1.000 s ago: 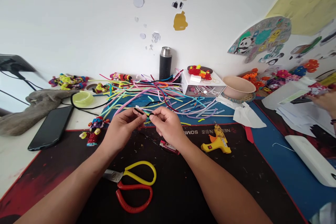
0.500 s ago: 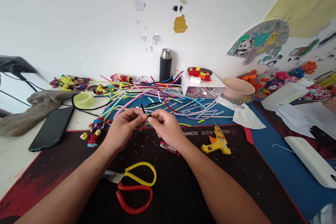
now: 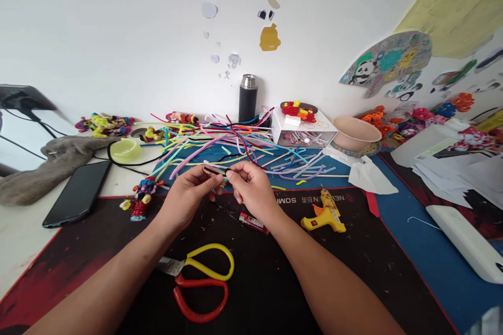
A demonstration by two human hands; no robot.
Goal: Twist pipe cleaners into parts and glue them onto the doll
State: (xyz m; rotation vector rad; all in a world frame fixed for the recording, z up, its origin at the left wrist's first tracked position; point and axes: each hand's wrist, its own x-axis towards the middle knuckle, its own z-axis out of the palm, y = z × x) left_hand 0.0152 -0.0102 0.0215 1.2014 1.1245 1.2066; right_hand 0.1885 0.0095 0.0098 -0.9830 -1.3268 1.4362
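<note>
Between both hands is a short black pipe cleaner (image 3: 211, 170), lying almost level. My left hand (image 3: 191, 188) pinches it between thumb and fingers, with the fingers curled under. My right hand (image 3: 250, 188) is closed at its right end, thumb against forefinger. The fingers hide part of the piece, so its full shape cannot be made out. Scissors (image 3: 209, 276) with one yellow and one red handle lie on the dark mat below the hands. A red lighter (image 3: 253, 222) rests just under my right hand.
A yellow glue gun (image 3: 324, 214) lies to the right on the mat. Behind the hands spreads a pile of coloured pipe cleaners (image 3: 204, 141), with a black flask (image 3: 248, 98) at the wall. A small doll (image 3: 139, 200) and a phone (image 3: 77, 193) are at left.
The black pipe cleaner's free end, upright before, now lies nearly flat between the hands. My right hand has shifted slightly to the right. The tools on the mat have stayed put.
</note>
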